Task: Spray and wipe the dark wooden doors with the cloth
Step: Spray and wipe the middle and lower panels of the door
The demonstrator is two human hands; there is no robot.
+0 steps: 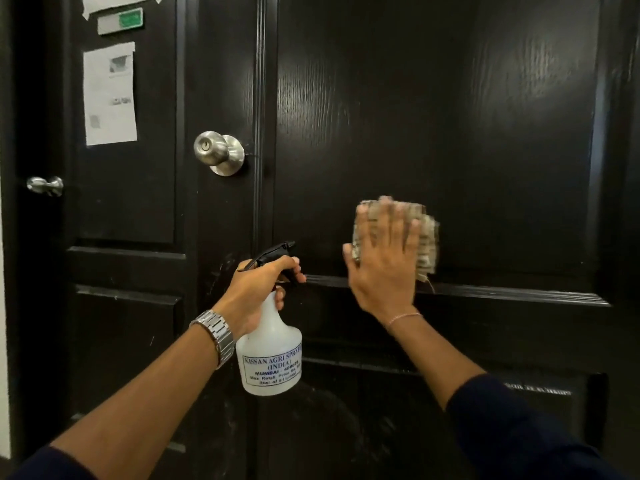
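Dark wooden doors (433,116) fill the head view. Right hand (382,261), fingers spread flat, presses beige woven cloth (427,237) near upper panel's bottom edge; unwiped panel lies above. Left hand (263,289) grips white plastic spray bottle (270,351).

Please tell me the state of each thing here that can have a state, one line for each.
right door: closed, glossy
cloth: pressed flat on right door
right hand: open, on cloth
spray bottle: upright, held
left hand: grips bottle neck
left door: closed
paper notice: stuck on left door
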